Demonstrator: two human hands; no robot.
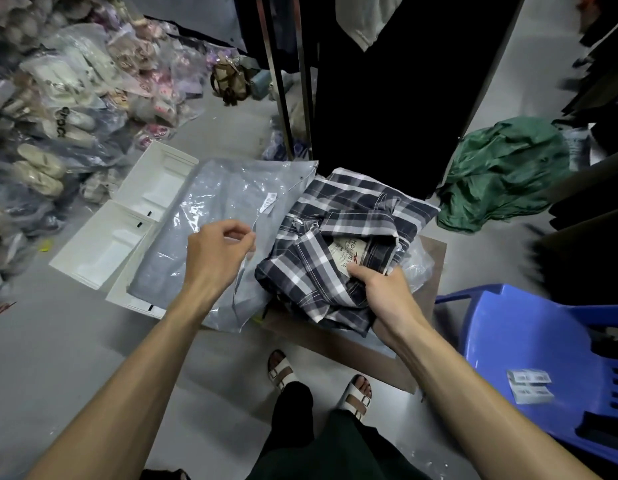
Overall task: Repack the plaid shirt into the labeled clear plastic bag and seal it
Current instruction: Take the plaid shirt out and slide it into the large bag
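A dark blue and white plaid shirt (338, 237) lies loosely folded on a brown board, its neck label facing up. My right hand (380, 289) grips the shirt's near edge by the collar. To its left lies a clear plastic bag (210, 202) with a small white label, over a grey cloth. My left hand (219, 251) pinches the bag's right edge between thumb and fingers. More clear plastic (416, 265) shows under the shirt's right side.
White trays (127, 223) lie under the bag at left. Bagged shoes (58, 109) pile up at the far left. A green garment (501, 174) lies at right, a blue plastic chair (543, 358) with label sheets at near right. A dark rack (387, 91) stands behind.
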